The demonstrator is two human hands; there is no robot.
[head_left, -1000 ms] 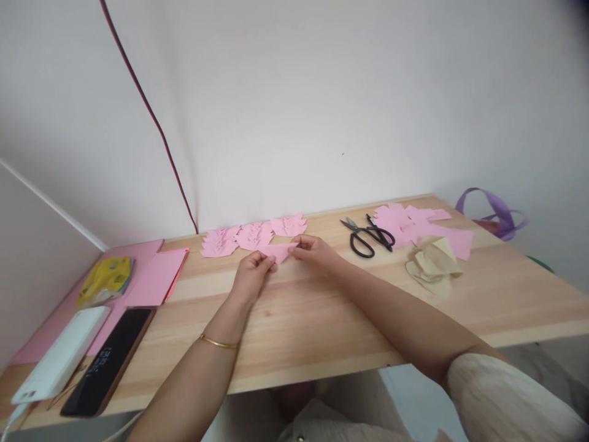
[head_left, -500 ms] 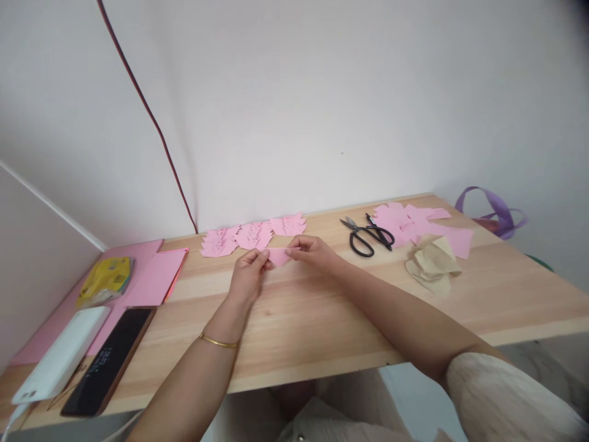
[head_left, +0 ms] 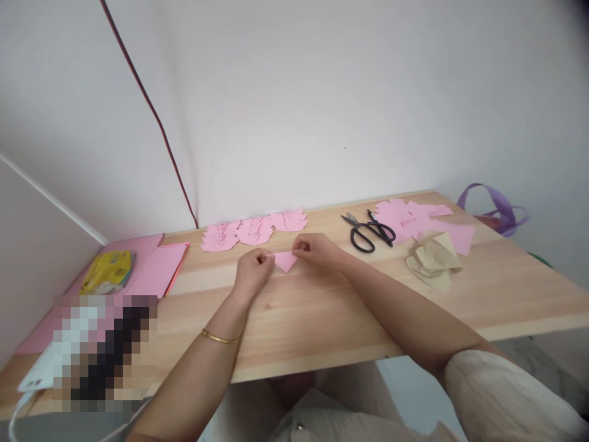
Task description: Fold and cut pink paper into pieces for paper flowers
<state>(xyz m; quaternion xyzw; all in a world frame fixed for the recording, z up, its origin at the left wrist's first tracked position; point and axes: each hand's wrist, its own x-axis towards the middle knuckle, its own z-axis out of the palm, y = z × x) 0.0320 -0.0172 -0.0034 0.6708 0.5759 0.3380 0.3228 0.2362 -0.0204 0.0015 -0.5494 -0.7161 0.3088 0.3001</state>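
A small folded piece of pink paper point(head_left: 285, 261) is stretched between my two hands, its pointed corner facing me. My left hand point(head_left: 253, 270) pinches its left end, fingers closed. At the other end my right hand point(head_left: 315, 250) grips it between thumb and fingertips. Just beyond my hands, a row of pink paper cut-outs with jagged edges point(head_left: 254, 231) lies along the back of the table. Black-handled scissors point(head_left: 362, 236) rest to the right of my right hand, blades pointing toward the wall, beside a dark pen-like tool point(head_left: 381, 230).
Pink paper scraps point(head_left: 400, 221) and a crumpled beige cloth or paper point(head_left: 432, 261) lie on the right of the wooden table point(head_left: 313, 325). At left are pink sheets point(head_left: 156, 270), a yellow packet point(head_left: 108, 271) and a blurred-out area. A purple ribbon point(head_left: 499, 202) hangs past the right end.
The pink paper shows a wider downward-pointing triangle between my hands, which have turned slightly inward. The whole view has shifted a little. Part of the lower left is now pixelated.
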